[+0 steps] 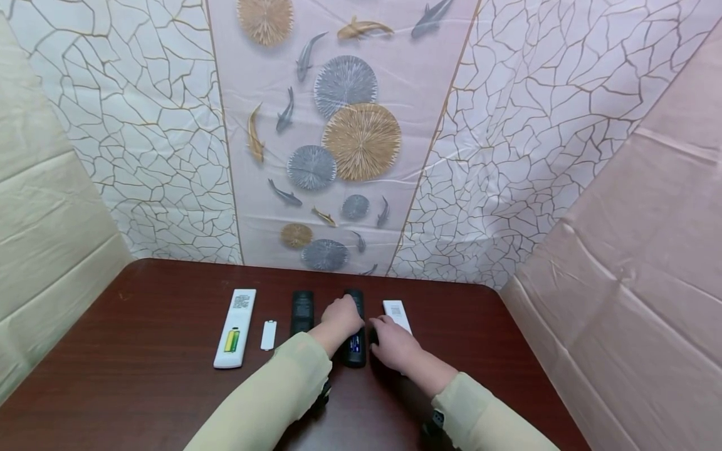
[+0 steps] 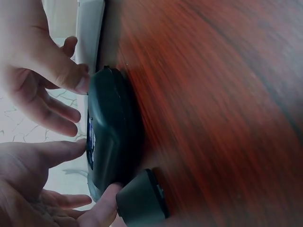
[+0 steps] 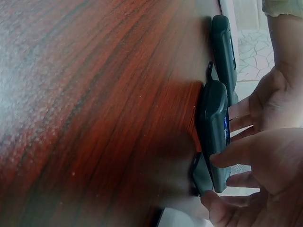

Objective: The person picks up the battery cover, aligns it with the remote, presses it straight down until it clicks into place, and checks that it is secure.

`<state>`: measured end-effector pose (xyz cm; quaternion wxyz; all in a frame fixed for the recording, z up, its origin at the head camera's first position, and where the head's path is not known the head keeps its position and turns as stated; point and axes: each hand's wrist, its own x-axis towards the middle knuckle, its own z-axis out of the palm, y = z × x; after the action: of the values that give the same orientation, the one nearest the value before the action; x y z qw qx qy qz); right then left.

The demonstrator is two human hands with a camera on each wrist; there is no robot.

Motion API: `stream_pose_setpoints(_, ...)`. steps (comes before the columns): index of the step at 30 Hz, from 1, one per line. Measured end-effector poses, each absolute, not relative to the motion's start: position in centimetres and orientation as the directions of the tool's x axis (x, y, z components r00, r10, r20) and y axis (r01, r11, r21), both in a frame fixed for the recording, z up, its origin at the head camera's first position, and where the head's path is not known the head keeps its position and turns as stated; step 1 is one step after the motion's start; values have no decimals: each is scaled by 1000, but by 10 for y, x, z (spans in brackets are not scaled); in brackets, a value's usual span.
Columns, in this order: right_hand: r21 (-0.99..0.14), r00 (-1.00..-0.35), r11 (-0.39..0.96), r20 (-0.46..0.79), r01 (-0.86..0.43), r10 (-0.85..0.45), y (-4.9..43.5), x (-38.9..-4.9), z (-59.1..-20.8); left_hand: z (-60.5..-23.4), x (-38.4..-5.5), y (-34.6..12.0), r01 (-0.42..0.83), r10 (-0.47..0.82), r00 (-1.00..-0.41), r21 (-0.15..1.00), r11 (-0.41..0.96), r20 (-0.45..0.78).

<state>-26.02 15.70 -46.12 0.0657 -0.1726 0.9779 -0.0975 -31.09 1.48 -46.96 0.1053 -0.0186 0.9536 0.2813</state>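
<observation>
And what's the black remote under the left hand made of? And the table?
The black remote looks like hard plastic, smooth with a soft sheen: its rounded edges catch faint light. The table looks like shiny wood: it reflects light, and dark grain streaks its reddish-brown top, though that could be printed.

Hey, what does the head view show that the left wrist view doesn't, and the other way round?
Only the head view shows the left white remote with its yellow-green batteries, the white cover, the left black remote and the pale sleeves.

Only the left wrist view shows the middle black remote side-on, and a small black piece near the left hand.

Both show the left hand on that middle remote, the right hand, the right white remote and the reddish-brown tabletop.
</observation>
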Motion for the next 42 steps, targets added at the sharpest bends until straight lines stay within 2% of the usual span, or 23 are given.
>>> stream_pose_setpoints(10, -179, -937, 941, -152, -285, -313, 155, -264, -464, -462, -306, 20, -116, 8, -973, 524, 844, -229)
stream_pose_setpoints(18, -175, -934, 937, -141, -303, -329, 156, -264, -466, -461, -304, 23, -144, -27, -977, 560, 816, -211)
stream_pose_setpoints(29, -255, -924, 904, -86, -342, -373, 160, -269, -468, -466, -304, 20, -117, -9, -985, 633, 766, -171)
stream_pose_setpoints(42, -316, -932, 893, -65, -320, -357, 159, -268, -470, -467, -303, 16, -169, -50, -981, 700, 694, -187)
